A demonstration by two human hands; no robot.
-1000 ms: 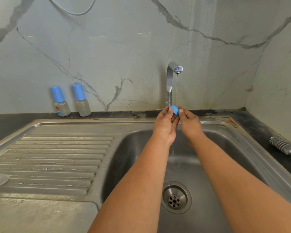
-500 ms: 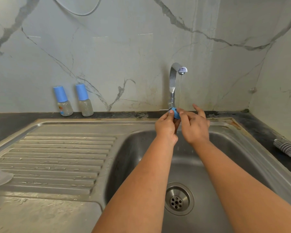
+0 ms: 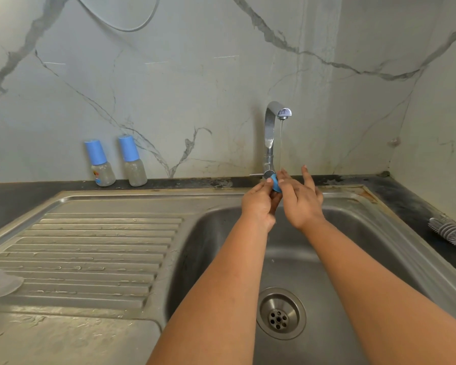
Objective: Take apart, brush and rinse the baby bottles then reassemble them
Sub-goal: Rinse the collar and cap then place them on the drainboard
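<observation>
Blue bottle ring [image 3: 276, 182] is pinched by the left hand [image 3: 259, 206] under the tap [image 3: 272, 138], where water runs; it is touched by the right hand [image 3: 299, 201], fingers spread.

bottles [image 3: 116, 162] L of tap [image 3: 270, 135] | brush [image 3: 448, 231] R of sink [image 3: 353, 206] | teat [image 3: 5, 281] on drainer [image 3: 90, 248]

Both hands [image 3: 282, 201] fwd, L fingers curled, R fingers spread

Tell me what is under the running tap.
Under the tap, both hands hold a small blue bottle part in the stream: left hand grips it, right hand touches it with fingers spread. Below lies the sink basin. Fingers hide most of the part.
</observation>
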